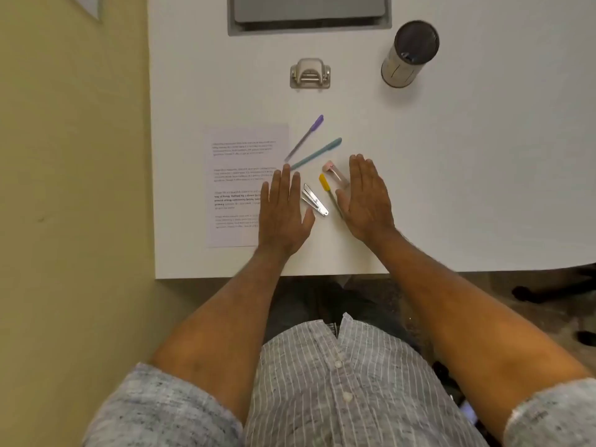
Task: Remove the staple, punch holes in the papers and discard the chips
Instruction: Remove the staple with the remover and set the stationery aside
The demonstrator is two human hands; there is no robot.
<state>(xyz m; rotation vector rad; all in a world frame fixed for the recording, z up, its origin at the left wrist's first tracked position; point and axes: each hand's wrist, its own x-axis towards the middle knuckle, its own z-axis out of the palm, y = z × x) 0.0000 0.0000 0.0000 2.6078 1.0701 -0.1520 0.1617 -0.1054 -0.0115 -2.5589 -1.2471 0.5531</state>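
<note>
White tabletop [451, 195], seen from above; near edge runs across just below both wrists, left edge borders a yellow-green floor [71, 188].

Left hand [283, 214] flat, fingers straight and close together, holding nothing; it lies over the right edge of the papers [238, 185]. The papers sit toward the near-left corner, near the left edge but not touching it, text side up. Cannot tell where the staple is.

Right hand [366, 201] also flat, fingers straight and together, palm down, gripping nothing.

Between the hands: a metal staple remover [314, 200] lying angled, just beside the left thumb; a yellow-capped pen [329, 193] with its lower end under the right thumb side; a small pink stapler [337, 175] touching or just beside the right index finger.

Beyond the fingertips: a purple pen [304, 137] and a teal pen [317, 153], both slanted, their lower tips near the papers' right edge.

Hole punch [310, 74] stands well apart, toward the far edge, centre. A dark-lidded cup [409, 53] is at far right of it. A grey tray [309, 11] is sunk into the far edge.

Open room: the whole right half of the tabletop, and the strip between pens and hole punch.
</note>
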